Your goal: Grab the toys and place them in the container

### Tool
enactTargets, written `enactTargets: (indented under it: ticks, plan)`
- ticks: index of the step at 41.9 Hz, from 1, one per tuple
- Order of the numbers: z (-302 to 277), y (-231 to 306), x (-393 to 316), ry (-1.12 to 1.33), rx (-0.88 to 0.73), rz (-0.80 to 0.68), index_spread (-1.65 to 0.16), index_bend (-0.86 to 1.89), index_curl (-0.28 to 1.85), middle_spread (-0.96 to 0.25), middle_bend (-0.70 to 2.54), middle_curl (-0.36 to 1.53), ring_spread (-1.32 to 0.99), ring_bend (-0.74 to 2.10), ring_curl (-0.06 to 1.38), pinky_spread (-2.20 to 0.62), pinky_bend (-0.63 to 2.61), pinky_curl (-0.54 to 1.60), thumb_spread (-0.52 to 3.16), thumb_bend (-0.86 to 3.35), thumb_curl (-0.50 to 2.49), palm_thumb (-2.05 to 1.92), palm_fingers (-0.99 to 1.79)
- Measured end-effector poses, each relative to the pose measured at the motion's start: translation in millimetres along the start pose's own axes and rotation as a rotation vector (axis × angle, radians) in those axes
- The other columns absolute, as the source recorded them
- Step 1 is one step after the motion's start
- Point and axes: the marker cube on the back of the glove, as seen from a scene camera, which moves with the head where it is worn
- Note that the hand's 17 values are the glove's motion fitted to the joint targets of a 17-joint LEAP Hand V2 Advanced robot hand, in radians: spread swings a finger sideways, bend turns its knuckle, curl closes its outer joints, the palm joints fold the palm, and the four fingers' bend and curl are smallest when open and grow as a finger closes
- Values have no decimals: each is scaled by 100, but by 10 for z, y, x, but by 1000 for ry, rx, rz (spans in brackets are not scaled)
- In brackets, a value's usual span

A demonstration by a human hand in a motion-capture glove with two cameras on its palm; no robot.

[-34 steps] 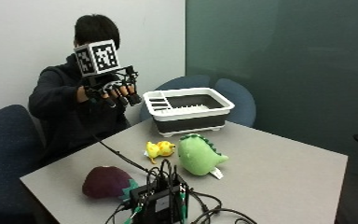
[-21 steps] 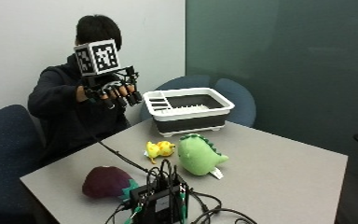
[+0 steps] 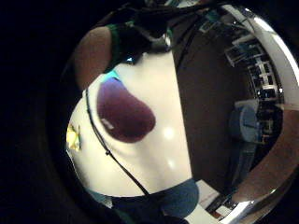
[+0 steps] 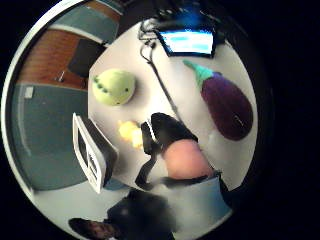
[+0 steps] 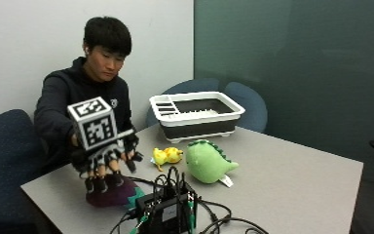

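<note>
The gloved right hand (image 5: 106, 163) hovers with fingers spread, holding nothing, right over the purple eggplant toy (image 5: 112, 191) at the table's near edge, so a sloppy grab could snag the cables (image 5: 174, 204) beside it.

Purple eggplant plush (image 5: 112, 192) with a green stem lies flat near the table's (image 5: 290, 175) front-left corner. Green dinosaur plush (image 5: 208, 161) with a darker spiky back sits mid-table, lying on its side, tag showing. Small yellow toy (image 5: 167, 155) just beside it, toward the far edge. White-rimmed, dark-walled container (image 5: 196, 114) stands upright at the far edge, holding none of the toys.
</note>
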Motion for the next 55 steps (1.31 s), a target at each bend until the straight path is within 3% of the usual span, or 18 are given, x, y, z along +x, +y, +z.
enactTargets:
  ticks: [8,12,13,16,19,27,32,39,44,48,55]
  plan:
    - [669,-34,188,-61,-66,116,-23,9,16,3,19,21,1,40,19,5,92,36,128,5,24,3,-3]
    - [785,-26,230,-57,52,98,-23,8,15,3,22,23,2,49,21,5,96,37,127,5,25,6,3]
    - [796,-23,234,-50,96,89,-24,3,12,1,26,24,-3,75,29,-1,101,38,128,8,27,13,35]
    - [818,-9,226,-23,210,63,-23,-4,4,-2,47,30,-14,100,30,-13,99,33,129,13,30,23,77]
    - [816,12,192,-3,291,38,-22,2,3,-7,67,37,-19,113,36,-20,96,33,131,18,34,34,99]
    - [662,106,28,29,337,-30,-20,17,3,-14,91,49,-25,131,48,-30,102,40,112,24,46,57,119]
    - [278,274,-242,2,373,-114,-20,25,4,-16,101,54,-27,132,50,-33,105,43,97,21,52,62,122]
    - [-831,893,-1294,-125,547,-281,-21,41,8,-17,109,59,-29,133,51,-36,105,46,78,18,59,64,121]
    - [-1586,1010,-2145,-195,642,-469,-21,52,11,-18,112,62,-30,133,52,-37,106,47,69,15,64,64,119]
    - [-1713,1506,-2945,-275,583,-652,-22,57,14,-18,114,63,-31,135,53,-37,106,48,63,14,67,64,117]
    - [-1420,1806,-4034,-262,470,-759,-22,62,16,-18,116,65,-31,137,54,-38,109,50,56,11,72,65,113]
